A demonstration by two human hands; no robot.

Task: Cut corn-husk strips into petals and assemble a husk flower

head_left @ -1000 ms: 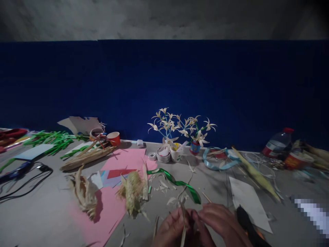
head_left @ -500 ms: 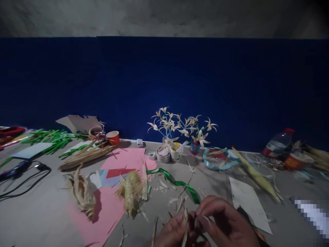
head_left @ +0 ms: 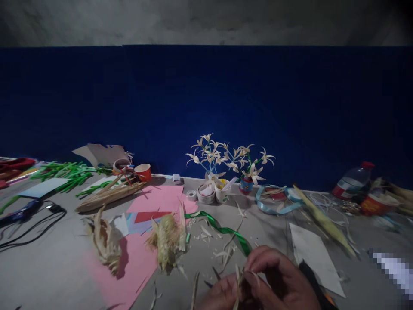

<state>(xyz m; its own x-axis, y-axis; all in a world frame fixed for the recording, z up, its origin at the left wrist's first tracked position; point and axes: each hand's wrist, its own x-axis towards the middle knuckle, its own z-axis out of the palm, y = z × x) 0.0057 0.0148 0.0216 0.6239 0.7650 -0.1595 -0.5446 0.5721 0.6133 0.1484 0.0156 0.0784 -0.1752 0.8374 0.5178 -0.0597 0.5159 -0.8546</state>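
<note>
Both my hands are low at the bottom edge, close together. My left hand [head_left: 222, 295] pinches a thin pale strip of corn husk [head_left: 238, 280] that stands up between the fingers. My right hand [head_left: 280, 282] curls over it from the right, fingers closed on the same husk piece. A green ribbon [head_left: 226, 230] runs across the grey table [head_left: 51, 267] just beyond my fingers. Husk scraps [head_left: 222, 254] lie around it.
Two dried corn cobs in husk [head_left: 166, 241] [head_left: 105, 243] lie on pink paper [head_left: 135, 262]. Husk flowers in small cups [head_left: 226, 165] stand at the back. White paper [head_left: 314, 254], a blue ribbon loop [head_left: 274, 200], a bottle [head_left: 353, 181], an orange cup [head_left: 143, 172] and black cables [head_left: 29, 224] lie around.
My hands have shifted slightly right and lower. The right hand has curled over the husk piece, and the left hand has dropped partly out of view.
</note>
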